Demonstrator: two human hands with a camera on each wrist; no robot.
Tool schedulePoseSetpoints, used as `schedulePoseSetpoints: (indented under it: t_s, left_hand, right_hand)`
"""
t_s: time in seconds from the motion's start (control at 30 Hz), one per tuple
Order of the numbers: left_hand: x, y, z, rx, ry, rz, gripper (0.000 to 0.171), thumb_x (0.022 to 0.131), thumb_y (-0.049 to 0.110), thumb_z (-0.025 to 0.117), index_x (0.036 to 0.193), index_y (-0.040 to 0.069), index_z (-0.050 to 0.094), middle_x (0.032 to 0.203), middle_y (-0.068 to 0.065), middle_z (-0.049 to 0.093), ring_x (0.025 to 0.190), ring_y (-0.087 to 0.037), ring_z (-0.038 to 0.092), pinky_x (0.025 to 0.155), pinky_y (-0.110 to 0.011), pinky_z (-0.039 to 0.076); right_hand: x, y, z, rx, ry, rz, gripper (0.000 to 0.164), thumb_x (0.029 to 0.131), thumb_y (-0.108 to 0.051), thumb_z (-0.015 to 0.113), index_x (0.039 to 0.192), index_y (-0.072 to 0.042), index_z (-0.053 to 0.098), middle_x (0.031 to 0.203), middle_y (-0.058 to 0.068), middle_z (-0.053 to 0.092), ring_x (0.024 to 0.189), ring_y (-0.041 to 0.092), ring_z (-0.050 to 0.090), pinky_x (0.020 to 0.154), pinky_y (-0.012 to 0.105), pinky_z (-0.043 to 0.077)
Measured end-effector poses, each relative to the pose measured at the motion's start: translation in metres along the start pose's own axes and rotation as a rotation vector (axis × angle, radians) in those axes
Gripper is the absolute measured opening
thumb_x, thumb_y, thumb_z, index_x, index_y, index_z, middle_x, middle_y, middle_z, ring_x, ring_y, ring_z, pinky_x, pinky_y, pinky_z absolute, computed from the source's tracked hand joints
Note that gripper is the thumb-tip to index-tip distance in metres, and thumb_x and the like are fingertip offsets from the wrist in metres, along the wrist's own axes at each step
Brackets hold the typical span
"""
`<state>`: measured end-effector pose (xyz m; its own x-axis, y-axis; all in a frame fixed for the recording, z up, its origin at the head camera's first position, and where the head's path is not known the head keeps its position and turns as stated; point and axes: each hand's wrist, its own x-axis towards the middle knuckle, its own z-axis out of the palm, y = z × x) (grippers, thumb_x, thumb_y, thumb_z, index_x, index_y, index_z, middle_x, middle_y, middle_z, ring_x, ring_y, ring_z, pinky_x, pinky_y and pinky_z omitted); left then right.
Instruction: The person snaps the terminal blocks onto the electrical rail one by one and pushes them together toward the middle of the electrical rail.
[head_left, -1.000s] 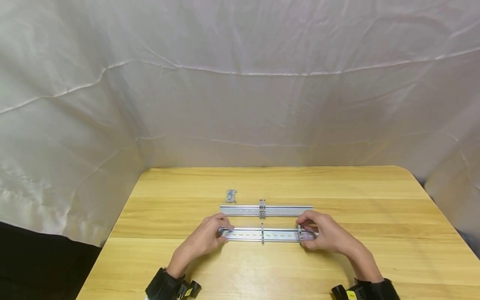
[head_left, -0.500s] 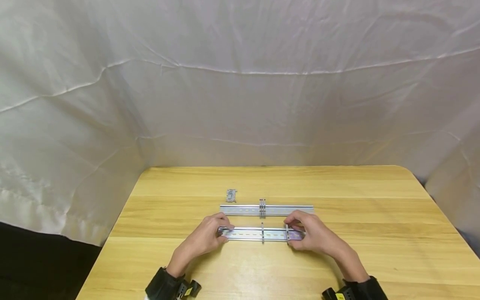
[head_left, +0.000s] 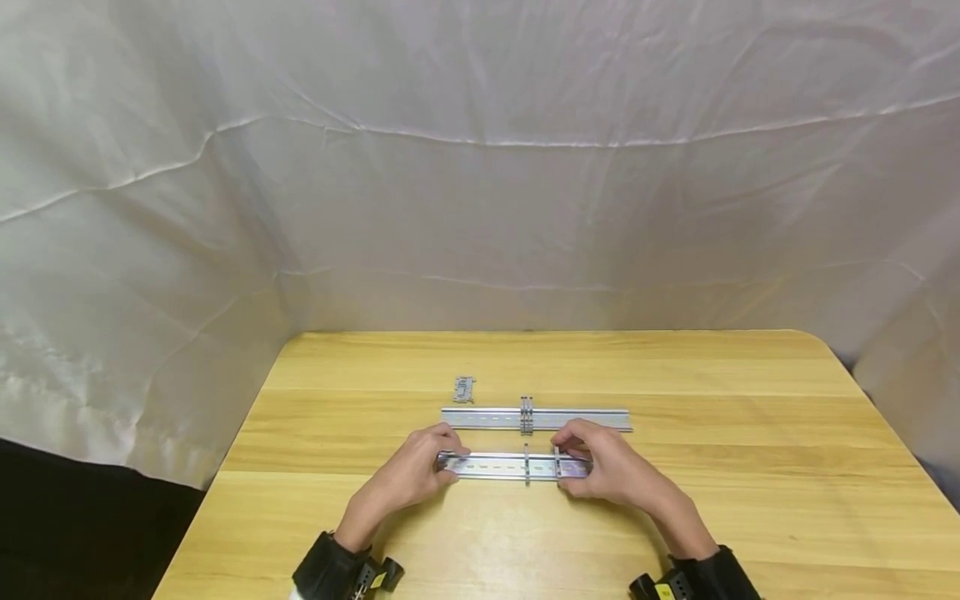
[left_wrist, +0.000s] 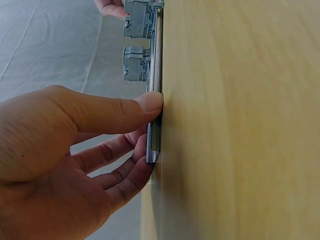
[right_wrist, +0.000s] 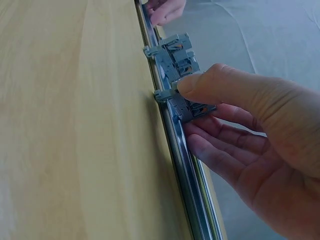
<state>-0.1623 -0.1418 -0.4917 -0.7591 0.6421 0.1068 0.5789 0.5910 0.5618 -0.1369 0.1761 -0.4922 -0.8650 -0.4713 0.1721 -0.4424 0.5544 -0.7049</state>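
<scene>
A slotted metal DIN rail (head_left: 491,467) lies crosswise on the table, its left end gripped between the thumb and fingers of my left hand (head_left: 411,468). Near that rail's middle stands one thin grey terminal block (head_left: 527,467). My right hand (head_left: 611,464) pinches a second grey terminal block (head_left: 557,463), seated across the rail a short way to the right of the first. In the right wrist view the thumb presses the top of this held block (right_wrist: 181,109), and its foot sits at the rail's edge. The right hand covers the rail's right end in the head view.
Behind lies another DIN rail (head_left: 581,419) carrying a small cluster of terminal blocks (head_left: 527,416) at its middle. A loose grey terminal block (head_left: 463,389) lies flat beyond it. The wooden table (head_left: 720,392) is backed by a pale curtain (head_left: 480,208).
My right hand has slid left along the near rail with the pinched terminal block, closing most of the distance to the middle one. The left hand keeps its grip on the rail's end.
</scene>
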Motion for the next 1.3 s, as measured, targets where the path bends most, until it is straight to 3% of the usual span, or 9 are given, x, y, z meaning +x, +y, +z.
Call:
schedulePoseSetpoints:
  t_s: [0.5,1.3]
  left_hand:
    - [-0.002,0.001,0.001,-0.004,-0.007,0.001,0.031,0.079,0.0,0.075,0.109,0.001,0.074,0.102,-0.006,0.065,0.086,-0.021,0.061,0.074,-0.031,0.055]
    - [-0.003,0.002,0.0,-0.006,0.003,0.008,0.031,0.077,-0.001,0.076,0.108,0.0,0.075,0.1,-0.006,0.065,0.08,-0.025,0.059,0.067,-0.027,0.05]
  right_hand:
    - [0.005,-0.006,0.012,0.008,0.017,0.014,0.048,0.065,-0.006,0.083,0.108,0.0,0.062,0.106,0.01,0.067,0.102,0.021,0.064,0.089,0.032,0.055]
    - [0.011,-0.012,0.023,0.033,0.028,0.004,0.045,0.066,-0.009,0.084,0.106,-0.005,0.063,0.107,0.007,0.067,0.103,0.02,0.065,0.089,0.029,0.055]
